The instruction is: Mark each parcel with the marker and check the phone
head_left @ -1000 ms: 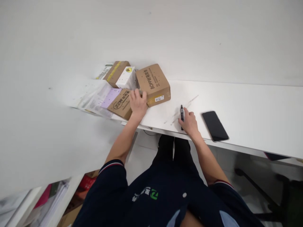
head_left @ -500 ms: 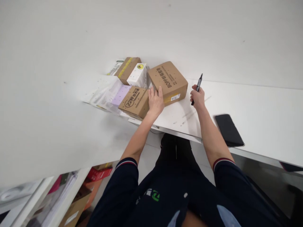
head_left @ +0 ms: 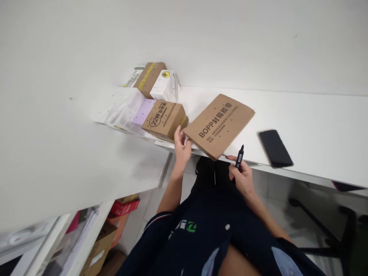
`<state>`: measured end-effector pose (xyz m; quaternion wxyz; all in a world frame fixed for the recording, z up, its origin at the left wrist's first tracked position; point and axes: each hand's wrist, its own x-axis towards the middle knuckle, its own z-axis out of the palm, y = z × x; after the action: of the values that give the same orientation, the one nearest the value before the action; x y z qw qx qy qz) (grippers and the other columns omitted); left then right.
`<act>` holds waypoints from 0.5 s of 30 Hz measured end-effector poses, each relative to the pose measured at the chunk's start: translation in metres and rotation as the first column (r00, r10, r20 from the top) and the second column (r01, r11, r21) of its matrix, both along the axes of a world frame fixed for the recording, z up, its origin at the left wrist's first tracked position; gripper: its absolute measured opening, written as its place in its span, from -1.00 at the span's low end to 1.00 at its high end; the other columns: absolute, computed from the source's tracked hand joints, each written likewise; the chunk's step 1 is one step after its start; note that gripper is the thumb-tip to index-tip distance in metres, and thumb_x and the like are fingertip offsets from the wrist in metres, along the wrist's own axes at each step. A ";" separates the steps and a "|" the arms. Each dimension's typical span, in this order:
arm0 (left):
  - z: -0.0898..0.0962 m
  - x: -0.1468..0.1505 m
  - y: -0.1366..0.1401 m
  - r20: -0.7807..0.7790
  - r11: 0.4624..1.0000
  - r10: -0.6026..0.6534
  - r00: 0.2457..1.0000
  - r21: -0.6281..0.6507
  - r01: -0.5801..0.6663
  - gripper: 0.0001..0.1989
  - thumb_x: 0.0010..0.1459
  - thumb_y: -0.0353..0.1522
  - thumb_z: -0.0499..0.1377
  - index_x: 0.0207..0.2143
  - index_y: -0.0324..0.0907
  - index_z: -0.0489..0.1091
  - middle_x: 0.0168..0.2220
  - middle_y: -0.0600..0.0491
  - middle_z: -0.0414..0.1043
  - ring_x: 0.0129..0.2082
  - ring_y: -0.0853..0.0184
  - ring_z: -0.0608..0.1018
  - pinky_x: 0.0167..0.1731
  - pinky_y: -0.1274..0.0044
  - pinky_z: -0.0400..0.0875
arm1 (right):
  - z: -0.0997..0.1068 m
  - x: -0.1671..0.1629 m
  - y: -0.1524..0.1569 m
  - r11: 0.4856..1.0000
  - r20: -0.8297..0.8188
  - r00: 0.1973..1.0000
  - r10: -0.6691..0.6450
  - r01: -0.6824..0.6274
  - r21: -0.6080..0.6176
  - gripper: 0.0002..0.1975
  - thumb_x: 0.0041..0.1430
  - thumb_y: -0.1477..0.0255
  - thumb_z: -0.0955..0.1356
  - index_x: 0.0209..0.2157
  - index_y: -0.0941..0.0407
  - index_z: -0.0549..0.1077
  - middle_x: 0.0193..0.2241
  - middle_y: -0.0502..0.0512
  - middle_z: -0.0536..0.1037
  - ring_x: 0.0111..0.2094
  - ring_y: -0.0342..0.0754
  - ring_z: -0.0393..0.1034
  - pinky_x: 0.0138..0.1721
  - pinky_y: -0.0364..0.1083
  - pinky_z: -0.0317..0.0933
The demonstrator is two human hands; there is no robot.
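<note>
A brown cardboard box (head_left: 220,126) printed "BOPP" sits turned at an angle by the table's front edge, one corner toward me. My left hand (head_left: 183,147) is at its left corner, fingers apart and not wrapped around anything; whether the fingertips touch the cardboard I cannot tell. My right hand (head_left: 243,176) is closed around a black marker (head_left: 239,157), which points upward, just in front of the box's near right side. Beside my left fingers stands a smaller brown box (head_left: 165,120) marked "22".
Left on the table are a lilac box (head_left: 143,111), a white plastic packet (head_left: 120,111), a white box (head_left: 163,86) and a yellow-taped brown box (head_left: 149,78) near the wall. A black phone (head_left: 276,148) lies on the right. A chair base (head_left: 330,234) stands below.
The BOPP box has come away from the other boxes, toward me and rightward, and has turned. My left hand has shifted down; my right hand came down closer to me with the marker.
</note>
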<state>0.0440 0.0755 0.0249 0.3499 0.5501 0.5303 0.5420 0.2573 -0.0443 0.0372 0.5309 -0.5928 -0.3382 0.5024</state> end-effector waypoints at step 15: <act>-0.011 0.025 -0.065 0.093 0.945 -0.233 0.968 -0.212 0.248 -0.09 0.17 0.08 0.17 0.43 0.05 -0.16 0.46 -0.16 -0.12 0.39 0.00 0.18 0.32 0.09 0.16 | -0.007 0.079 0.116 0.911 -0.060 0.914 -0.400 0.404 0.086 -0.57 0.00 0.08 0.45 -0.20 0.06 0.42 -0.55 -0.19 0.37 -0.75 -0.32 0.07 -0.76 -0.23 -0.02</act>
<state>0.0691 0.0110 0.0135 0.4901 0.5499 0.5043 0.4507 0.3360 0.0713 0.0299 0.6577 -0.6129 -0.2218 0.3776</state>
